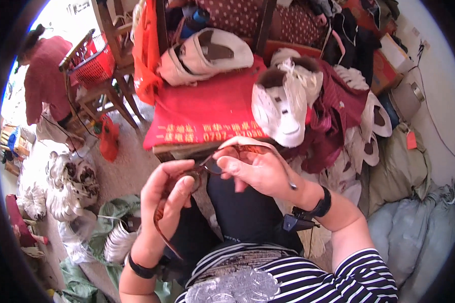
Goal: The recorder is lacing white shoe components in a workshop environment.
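Note:
Above my lap, both hands hold a pair of eyeglasses (pixel 215 167) with thin dark rims and brown tortoiseshell arms. My left hand (pixel 171 189) grips the left side, thumb and fingers near the rim, and one arm of the glasses hangs down across the wrist. My right hand (pixel 255 169) pinches the other side, and the second arm runs over its back toward the wrist. Fingers partly cover the lenses. Just beyond my hands is a bench covered with a red cloth (pixel 202 108), bearing white shoe uppers (pixel 283 101) and a pale pink-white upper (pixel 207 53).
Left, a person in a red top (pixel 48 76) bends near a wooden chair with a red basket (pixel 93 68). White bundles (pixel 68 187) and green sacks (pixel 116 207) lie on the floor. Filled sacks (pixel 407 171) stand at right. An orange bag (pixel 145 55) hangs by the bench.

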`<state>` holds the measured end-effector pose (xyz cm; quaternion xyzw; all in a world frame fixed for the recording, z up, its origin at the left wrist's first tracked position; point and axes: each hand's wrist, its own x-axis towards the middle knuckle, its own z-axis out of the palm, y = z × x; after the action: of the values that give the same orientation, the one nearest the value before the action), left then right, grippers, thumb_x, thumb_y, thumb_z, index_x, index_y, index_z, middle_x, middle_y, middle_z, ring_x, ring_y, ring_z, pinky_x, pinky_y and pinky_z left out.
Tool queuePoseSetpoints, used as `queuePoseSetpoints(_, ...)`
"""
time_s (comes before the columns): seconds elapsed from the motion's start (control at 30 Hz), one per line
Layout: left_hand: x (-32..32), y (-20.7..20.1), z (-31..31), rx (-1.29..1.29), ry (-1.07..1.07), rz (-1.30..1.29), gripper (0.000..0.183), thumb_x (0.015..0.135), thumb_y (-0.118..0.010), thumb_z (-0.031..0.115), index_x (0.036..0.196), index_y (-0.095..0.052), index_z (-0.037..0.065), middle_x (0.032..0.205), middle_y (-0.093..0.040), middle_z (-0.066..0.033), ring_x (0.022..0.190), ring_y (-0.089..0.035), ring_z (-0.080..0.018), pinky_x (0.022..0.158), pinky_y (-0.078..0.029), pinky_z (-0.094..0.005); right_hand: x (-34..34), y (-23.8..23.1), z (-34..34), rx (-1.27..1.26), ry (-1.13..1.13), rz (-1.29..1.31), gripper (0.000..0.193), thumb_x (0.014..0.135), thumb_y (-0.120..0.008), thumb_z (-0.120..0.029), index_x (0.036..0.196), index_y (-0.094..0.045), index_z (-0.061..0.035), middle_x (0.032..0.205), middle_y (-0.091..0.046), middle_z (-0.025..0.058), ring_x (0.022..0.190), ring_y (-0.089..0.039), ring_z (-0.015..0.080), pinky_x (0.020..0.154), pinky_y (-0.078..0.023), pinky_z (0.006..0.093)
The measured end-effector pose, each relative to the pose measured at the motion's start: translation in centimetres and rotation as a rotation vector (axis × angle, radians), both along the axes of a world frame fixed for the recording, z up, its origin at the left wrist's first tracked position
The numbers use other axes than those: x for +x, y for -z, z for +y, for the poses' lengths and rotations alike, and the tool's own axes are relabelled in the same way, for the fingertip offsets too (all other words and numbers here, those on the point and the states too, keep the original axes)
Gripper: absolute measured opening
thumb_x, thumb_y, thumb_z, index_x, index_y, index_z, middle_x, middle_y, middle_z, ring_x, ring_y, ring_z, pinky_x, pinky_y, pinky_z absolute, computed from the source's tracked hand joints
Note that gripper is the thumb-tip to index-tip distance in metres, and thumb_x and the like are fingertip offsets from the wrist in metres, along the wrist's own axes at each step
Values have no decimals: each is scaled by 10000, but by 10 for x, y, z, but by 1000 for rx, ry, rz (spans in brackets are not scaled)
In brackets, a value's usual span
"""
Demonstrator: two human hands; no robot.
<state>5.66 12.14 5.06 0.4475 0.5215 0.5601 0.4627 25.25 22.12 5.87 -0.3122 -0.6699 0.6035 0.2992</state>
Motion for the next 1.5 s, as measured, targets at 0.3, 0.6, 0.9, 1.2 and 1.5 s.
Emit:
queuePoseSetpoints(0.3,18,-22,-6,-62,90,-104,246,976,-575,113,1178,-616,-21,818,-679,-74,571,-563,-62,502,-442,-180,12,-19,-23,-241,79,86,267,981,-599,-293,887,-608,-44,715,-612,3,517,-530,51,488,-433,199)
queuePoseSetpoints(0.6,26,-48,-30,70,16,-70,325,1016,-469,227,986,-624,-57,553,-520,-32,396,-442,-62,366,-292,-183,47,-41,-42,684,285,-23,115,899,-678,-117,934,-625,-21,751,-621,107,599,-619,223,564,-499,305)
queuePoseSetpoints(0.9,35,-71,-48,556,-48,-62,336,1003,-540,312,994,-533,-24,704,-502,-57,454,-397,-85,510,-378,-256,71,-88,-66,589,58,189,108,916,-678,-105,927,-629,-9,794,-637,76,674,-620,165,598,-483,285)
queuePoseSetpoints(1.2,43,-72,-59,450,112,51,341,1007,-527,336,1057,-587,4,698,-494,-40,571,-447,-121,537,-385,-259,92,-83,-71,926,77,110,202,855,-741,-153,989,-654,-31,637,-538,48,474,-517,202,428,-395,325)
queuePoseSetpoints(1.5,45,-92,-66,688,44,57,340,944,-595,415,1003,-619,81,730,-490,-24,593,-466,-152,608,-424,-308,90,-118,-76,908,-151,377,297,906,-662,-410,968,-748,-133,884,-592,99,605,-551,174,506,-440,276)
